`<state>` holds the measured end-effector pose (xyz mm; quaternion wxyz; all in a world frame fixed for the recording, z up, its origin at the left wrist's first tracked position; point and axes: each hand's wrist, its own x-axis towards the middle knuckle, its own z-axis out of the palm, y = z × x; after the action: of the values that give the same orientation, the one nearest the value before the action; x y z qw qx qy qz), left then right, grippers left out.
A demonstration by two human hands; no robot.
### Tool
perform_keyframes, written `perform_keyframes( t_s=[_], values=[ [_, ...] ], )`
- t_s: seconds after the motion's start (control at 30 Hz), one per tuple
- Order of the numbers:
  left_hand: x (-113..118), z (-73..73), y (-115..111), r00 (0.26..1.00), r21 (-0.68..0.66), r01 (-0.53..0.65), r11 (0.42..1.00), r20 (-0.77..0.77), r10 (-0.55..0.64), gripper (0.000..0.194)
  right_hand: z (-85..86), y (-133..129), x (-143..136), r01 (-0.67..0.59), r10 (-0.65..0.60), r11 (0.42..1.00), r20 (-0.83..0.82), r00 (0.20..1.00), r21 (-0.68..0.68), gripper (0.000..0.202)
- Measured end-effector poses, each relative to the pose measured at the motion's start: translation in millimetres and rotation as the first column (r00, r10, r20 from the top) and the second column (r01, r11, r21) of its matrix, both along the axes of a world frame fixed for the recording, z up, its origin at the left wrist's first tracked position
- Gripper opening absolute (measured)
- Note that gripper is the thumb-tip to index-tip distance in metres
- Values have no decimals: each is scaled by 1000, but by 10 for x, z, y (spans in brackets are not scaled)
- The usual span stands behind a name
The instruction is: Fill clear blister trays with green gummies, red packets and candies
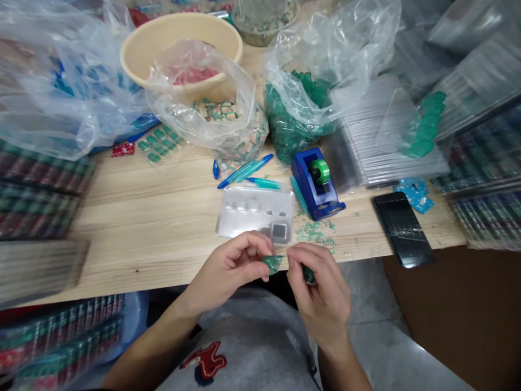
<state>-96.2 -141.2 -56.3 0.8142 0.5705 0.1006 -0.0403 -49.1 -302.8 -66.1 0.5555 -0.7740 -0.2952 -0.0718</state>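
Note:
My left hand [232,263] is closed in a pinch on a small translucent green plastic piece [273,264] at the table's front edge. My right hand [319,288] is closed too, its fingertips at the right corner of that piece. A darker green piece [308,273] shows inside the curled fingers of this hand. Just beyond both hands lies a clear plastic tray [244,222] with a row of small moulded slots and a dark square at its lower right. Small green scraps [315,233] are scattered right of the tray.
Behind the tray lie blue nail files [246,171]; a blue tape dispenser [311,184] stands to its right. Further back are a bag of green pieces [293,119], a bag of small packets [244,136] and a cream basin [138,49]. A phone [402,228] overlaps the front edge.

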Motion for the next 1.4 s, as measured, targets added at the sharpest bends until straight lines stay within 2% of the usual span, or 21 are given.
perform_keyframes(
  t_s=[0.07, 0.17, 0.23, 0.3, 0.47, 0.67, 0.77, 0.87, 0.93, 1.0, 1.07, 1.1, 1.17, 1.23, 1.4],
  values=[
    [-12, -52, -2, 1000, -18, -4, 1000, -7, 4, 21, -18, -7, 2, 19, -19, 1000, -17, 1000, 0, 28],
    [-24, -131, -8, 999, -57, -27, 998, 34, 29, 22, -24, -10, -11, -33, 36, 999, -163, 986, 22, 24],
    [-22, -148, -18, 997, -65, -43, 997, 59, 46, 21, -18, 0, -25, -79, 86, 996, -226, 970, 37, 22],
    [-19, -126, -34, 996, -46, -60, 997, 65, 63, 20, -12, 19, -32, -88, 95, 995, -220, 971, 41, 21],
    [-41, -29, -76, 989, 108, -129, 986, 91, 120, 23, -7, 49, -9, -66, 68, 998, -133, 989, 15, 20],
    [-50, -58, -67, 947, 280, -259, 924, 260, 187, 20, -11, 56, -19, -106, 107, 994, -93, 990, 11, 22],
    [-44, -86, -99, 928, 295, -299, 908, 310, 204, 18, -11, 86, -58, -76, 76, 997, -71, 995, 2, 20],
    [-52, -107, -146, 890, 280, -387, 878, 361, 277, 14, -19, 125, -87, -6, 8, 998, 21, 1000, -65, 19],
    [-62, -115, -160, 864, 242, -429, 870, 391, 318, 8, -32, 131, -76, 86, -74, 989, 101, 992, -121, 19],
    [-65, -114, -150, 839, 183, -452, 873, 419, 347, 4, -46, 115, -37, 232, -212, 961, 136, 968, -150, 20],
    [-56, -103, -130, 835, 147, -445, 884, 425, 350, 8, -48, 91, 12, 335, -322, 931, 105, 941, -145, 21],
    [-46, -97, -122, 847, 142, -427, 893, 408, 340, 7, -43, 83, 32, 336, -328, 932, 74, 942, -136, 21],
    [-22, -87, -119, 892, 139, -361, 922, 338, 299, 5, -19, 86, 54, 252, -251, 962, 18, 968, -105, 21],
    [-2, -87, -133, 928, 113, -299, 948, 267, 261, 16, 7, 107, 52, 163, -164, 983, -4, 987, -84, 21],
    [-20, -130, -158, 965, 120, -211, 970, 182, 188, 34, 21, 119, 2, 62, -64, 997, -67, 996, -41, 21]
  ],
)
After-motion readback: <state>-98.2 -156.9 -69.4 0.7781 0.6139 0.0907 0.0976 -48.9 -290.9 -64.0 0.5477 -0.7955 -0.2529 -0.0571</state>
